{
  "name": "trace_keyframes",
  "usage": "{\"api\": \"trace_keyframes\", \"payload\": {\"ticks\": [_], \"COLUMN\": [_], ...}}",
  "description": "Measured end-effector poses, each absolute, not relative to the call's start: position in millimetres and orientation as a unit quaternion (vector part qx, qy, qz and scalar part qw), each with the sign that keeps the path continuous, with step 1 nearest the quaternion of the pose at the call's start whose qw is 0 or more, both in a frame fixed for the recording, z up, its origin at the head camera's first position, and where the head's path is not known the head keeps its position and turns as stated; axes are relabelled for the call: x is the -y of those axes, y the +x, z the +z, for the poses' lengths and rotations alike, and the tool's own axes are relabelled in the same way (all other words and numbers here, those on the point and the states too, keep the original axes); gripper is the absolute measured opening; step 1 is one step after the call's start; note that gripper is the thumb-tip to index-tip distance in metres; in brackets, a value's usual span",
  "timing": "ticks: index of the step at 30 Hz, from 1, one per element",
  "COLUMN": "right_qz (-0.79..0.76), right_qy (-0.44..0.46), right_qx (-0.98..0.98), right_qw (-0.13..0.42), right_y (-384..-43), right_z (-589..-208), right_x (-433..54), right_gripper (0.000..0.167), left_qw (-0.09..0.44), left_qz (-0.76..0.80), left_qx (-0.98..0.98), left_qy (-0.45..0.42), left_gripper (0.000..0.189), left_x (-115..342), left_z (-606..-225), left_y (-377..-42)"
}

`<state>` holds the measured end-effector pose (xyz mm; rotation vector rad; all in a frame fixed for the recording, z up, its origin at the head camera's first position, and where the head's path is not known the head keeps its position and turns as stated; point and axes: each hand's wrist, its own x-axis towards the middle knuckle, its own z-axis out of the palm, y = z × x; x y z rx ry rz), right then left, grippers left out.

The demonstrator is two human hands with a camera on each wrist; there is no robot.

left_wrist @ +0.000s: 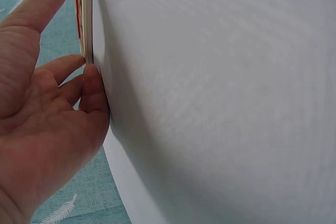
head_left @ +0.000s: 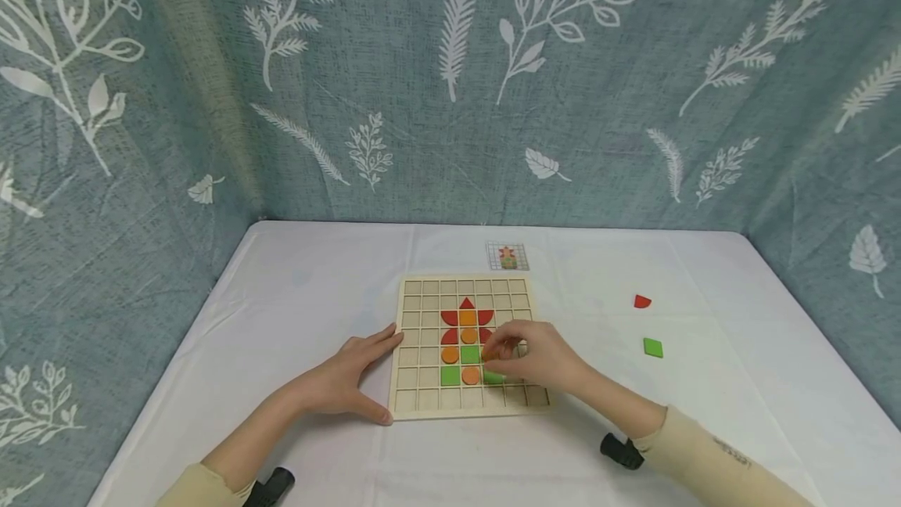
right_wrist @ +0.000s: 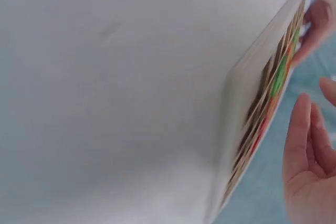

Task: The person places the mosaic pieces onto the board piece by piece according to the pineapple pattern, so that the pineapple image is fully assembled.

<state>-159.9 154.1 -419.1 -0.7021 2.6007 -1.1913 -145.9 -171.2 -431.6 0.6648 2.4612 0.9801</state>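
A pale wooden grid board (head_left: 417, 401) lies on the table with red, orange and green flat pieces set in its squares. My left hand (head_left: 339, 378) rests at the board's left edge, its fingers and thumb spread against the side. Over the right half of the board, my right hand (head_left: 536, 354) pinches an orange piece (head_left: 484, 354) beside a green square (head_left: 470, 354); the fingers hide most of it. Another green piece (head_left: 494, 376) is partly covered by that hand. In the right wrist view, the right hand (right_wrist: 312, 166) appears beside the board, but its fingertips' grip is unclear.
A small pattern card (head_left: 507, 257) showing a coloured figure on a grid lies behind the board. To the right on the white table (head_left: 598, 272) lie a loose red quarter-round piece (head_left: 642, 301) and a loose green square (head_left: 653, 347). Leaf-patterned curtains (head_left: 394, 84) hang around the table.
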Motion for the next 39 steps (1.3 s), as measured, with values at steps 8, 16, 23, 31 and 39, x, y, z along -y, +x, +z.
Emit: {"api": "trace_keyframes", "payload": {"ticks": [8,16,23,31,39], "right_qz": [-0.468,-0.466,-0.446,-0.401,-0.351], "right_qy": [-0.095,-0.040,-0.013,0.013,0.054], "right_qx": [-0.872,-0.879,-0.891,-0.914,-0.935], "right_qw": [0.108,0.097,0.087,0.059,0.015], "right_y": [-155,-147,-143,-144,-163], "right_z": [-421,-416,-418,-416,-419], "right_x": [-211,-255,-291,-321,-342], "right_gripper": [0.024,0.030,0.037,0.043,0.051], "left_qw": [0.200,0.192,0.190,0.195,0.189], "left_qz": [0.348,0.350,0.346,0.343,0.345], "left_qx": [-0.885,-0.885,-0.887,-0.888,-0.889], "left_qy": [0.237,0.239,0.241,0.237,0.234], "left_gripper": [0.113,0.113,0.113,0.114,0.113], "left_x": [170,171,171,171,170], "left_z": [-431,-432,-431,-431,-433], "left_y": [-147,-145,-145,-147,-146]}}
